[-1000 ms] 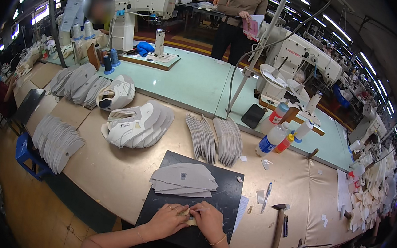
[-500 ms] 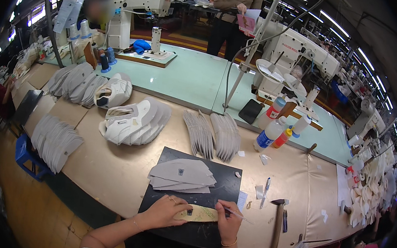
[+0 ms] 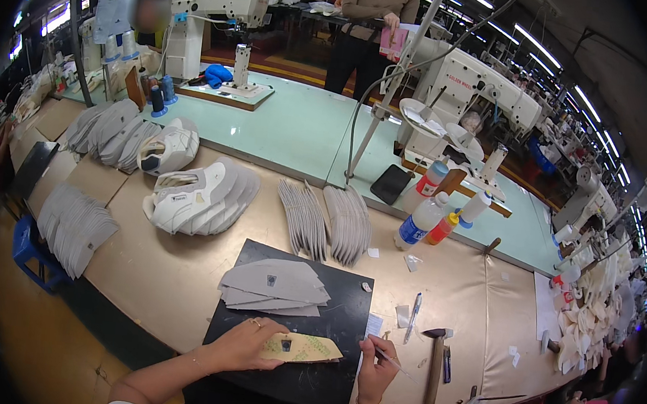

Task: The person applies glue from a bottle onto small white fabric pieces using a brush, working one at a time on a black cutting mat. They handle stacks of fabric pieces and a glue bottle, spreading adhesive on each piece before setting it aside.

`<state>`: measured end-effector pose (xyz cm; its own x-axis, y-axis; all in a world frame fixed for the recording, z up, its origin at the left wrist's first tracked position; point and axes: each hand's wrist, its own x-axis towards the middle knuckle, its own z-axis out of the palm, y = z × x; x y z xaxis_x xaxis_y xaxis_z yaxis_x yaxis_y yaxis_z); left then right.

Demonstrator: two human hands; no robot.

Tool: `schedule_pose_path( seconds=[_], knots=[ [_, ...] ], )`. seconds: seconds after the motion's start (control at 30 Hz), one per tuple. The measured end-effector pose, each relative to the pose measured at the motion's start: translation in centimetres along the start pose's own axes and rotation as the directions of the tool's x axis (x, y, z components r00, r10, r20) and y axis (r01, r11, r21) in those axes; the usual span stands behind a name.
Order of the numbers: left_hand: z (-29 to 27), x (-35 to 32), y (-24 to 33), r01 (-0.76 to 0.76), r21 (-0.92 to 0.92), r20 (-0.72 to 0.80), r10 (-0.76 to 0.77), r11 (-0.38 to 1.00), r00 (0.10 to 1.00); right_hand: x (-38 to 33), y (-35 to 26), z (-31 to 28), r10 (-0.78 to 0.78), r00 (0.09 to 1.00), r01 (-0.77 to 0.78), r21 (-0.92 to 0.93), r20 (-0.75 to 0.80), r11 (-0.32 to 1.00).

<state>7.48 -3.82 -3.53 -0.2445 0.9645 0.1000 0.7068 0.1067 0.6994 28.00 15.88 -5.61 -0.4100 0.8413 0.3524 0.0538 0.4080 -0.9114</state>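
Note:
On a black board (image 3: 230, 340), a pale yellow, shoe-piece-shaped template (image 3: 318, 348) with green marks and a small dark patch lies over a thin layer showing at its lower edge. My left hand (image 3: 249, 345) grips its left end, thumb at the near edge and fingers over the top. Just right of the board, my right hand (image 3: 375, 370) pinches a slim, pale pen-like tool (image 3: 393, 360), its thin end pointing right and away from the template. Behind the template, a small stack of grey shoe pieces (image 3: 278, 279) rests on the board, a dark emblem on the top one.
Right of the board lie a pen (image 3: 413, 317), a hammer (image 3: 434, 373) and a dark-handled tool (image 3: 447, 364). Bottles (image 3: 419, 222) stand farther back. Fanned grey pieces (image 3: 346, 223) and white shoe uppers (image 3: 200, 199) lie beyond the board. Sewing machines (image 3: 465, 83) line the far bench.
My right hand has come off the template's right end and moved right, still with the pen-like tool. My left hand stays on the template. The whole view has shifted slightly.

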Motion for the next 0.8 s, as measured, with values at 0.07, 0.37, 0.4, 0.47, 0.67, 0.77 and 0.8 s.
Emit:
schedule_pose_path(
  seconds=[0.07, 0.37, 0.4, 0.47, 0.67, 0.77, 0.8],
  knots=[
    [-0.3, 0.0, 0.2, 0.001, 0.013, -0.012, -0.001, 1.000, 1.000, -0.2, 0.0, -0.1, 0.026, 1.000, -0.026, 0.025, -0.017, 0.999],
    [-1.0, -0.3, 0.1, 0.120, -0.002, -0.010, -0.120, 0.993, 0.993, -1.9, 0.9, -0.6, 0.093, 0.996, -0.093, 0.019, 0.005, 0.995],
    [-1.0, -0.4, 0.1, 0.135, -0.017, -0.001, -0.135, 0.991, 0.991, -2.0, 0.8, -0.4, 0.099, 0.995, -0.099, 0.030, 0.005, 0.995],
    [-1.3, -0.2, 0.2, 0.115, 0.022, -0.036, -0.114, 0.993, 0.993, -1.8, 0.2, -0.2, 0.108, 0.994, -0.108, 0.044, 0.019, 0.993],
    [-1.6, -0.3, 0.0, 0.069, 0.002, -0.134, -0.068, 0.998, 0.989, -1.4, -0.1, 0.0, 0.060, 0.998, -0.061, 0.035, 0.028, 0.998],
    [-2.3, -0.3, 0.6, 0.065, -0.073, -0.160, -0.076, 0.995, 0.984, -1.3, 0.0, -0.2, 0.037, 0.999, -0.037, 0.023, 0.011, 0.999],
    [-2.6, -0.2, 0.9, 0.069, -0.097, -0.168, -0.084, 0.993, 0.982, -1.3, 0.2, -0.3, 0.029, 1.000, -0.029, 0.020, 0.007, 0.999]
  ],
)
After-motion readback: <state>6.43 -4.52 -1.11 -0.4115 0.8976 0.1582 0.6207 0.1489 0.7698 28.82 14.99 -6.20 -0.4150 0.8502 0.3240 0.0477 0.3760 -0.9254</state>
